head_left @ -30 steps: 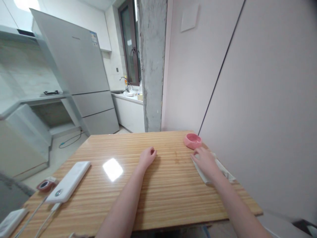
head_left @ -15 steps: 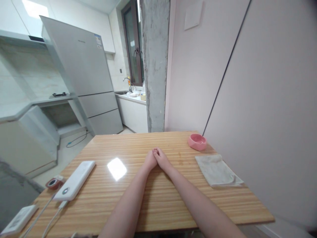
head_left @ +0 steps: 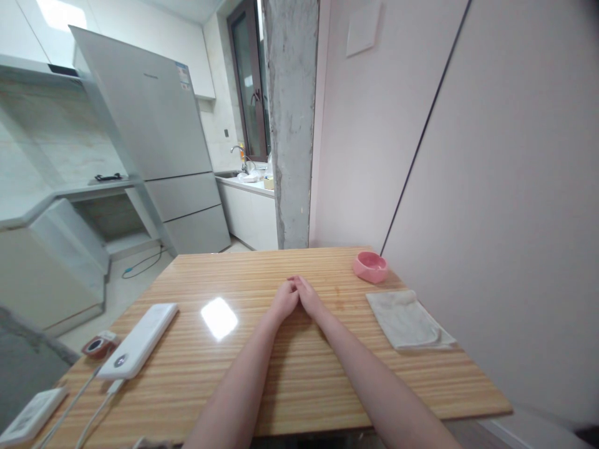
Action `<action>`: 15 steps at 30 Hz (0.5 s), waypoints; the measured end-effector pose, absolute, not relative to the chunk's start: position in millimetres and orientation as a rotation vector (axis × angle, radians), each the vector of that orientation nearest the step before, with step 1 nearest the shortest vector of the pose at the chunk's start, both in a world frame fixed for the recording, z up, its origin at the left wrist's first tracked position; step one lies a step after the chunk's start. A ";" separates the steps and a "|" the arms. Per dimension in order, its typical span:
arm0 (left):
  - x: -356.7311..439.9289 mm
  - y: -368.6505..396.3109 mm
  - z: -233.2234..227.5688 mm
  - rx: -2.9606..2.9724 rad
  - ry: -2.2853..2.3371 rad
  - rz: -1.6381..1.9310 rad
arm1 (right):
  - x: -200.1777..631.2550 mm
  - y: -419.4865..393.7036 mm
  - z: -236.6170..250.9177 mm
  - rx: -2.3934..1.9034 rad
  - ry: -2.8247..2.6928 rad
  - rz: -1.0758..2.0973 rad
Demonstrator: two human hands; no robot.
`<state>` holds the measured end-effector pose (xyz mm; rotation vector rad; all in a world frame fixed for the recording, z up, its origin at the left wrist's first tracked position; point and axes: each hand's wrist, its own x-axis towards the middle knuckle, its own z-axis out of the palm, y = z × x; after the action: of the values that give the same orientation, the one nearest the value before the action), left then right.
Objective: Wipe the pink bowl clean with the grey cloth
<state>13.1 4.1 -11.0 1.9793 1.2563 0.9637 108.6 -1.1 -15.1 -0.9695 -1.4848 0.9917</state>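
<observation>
Hands meet at middle of surface (head_left: pixel 290 374) — left hand (head_left: pixel 283 297) loosely curled, right hand (head_left: pixel 306 295) loosely curled, knuckles touching, both empty, resting on wood. Cloth (head_left: pixel 407 320) lies flat near right edge, well apart from hands. Pink bowl (head_left: pixel 370 266) sits at far right corner, just beyond cloth. Power bank (head_left: pixel 139 340) near left edge — cable trailing toward near left corner.

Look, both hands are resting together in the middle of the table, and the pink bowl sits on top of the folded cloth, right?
Not quite. In the head view the pink bowl sits on the table beside the folded cloth, not on it. The left hand and right hand do rest together mid-table.
</observation>
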 end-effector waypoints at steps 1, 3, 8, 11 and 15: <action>13.1 5.2 -11.4 1.978 1.272 0.963 | 112.2 1.0 -12.0 -1.003 -1.437 0.992; 12.5 6.4 -12.0 1.984 1.319 0.962 | 128.6 6.0 -2.4 -1.113 -1.375 0.869; 12.0 3.1 -9.8 2.048 1.394 0.951 | 212.9 16.8 16.7 -1.601 -1.363 0.008; 13.0 -0.5 -6.4 2.076 1.408 0.946 | 254.4 19.3 7.4 -1.954 -1.176 -0.134; 13.2 -2.8 -4.0 2.120 1.396 0.925 | 271.6 21.6 -11.6 -1.992 -1.170 -0.093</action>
<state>13.2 -2.8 -4.0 2.1200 1.3956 0.9253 271.6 21.6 -11.6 -1.9918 -1.1695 -0.0934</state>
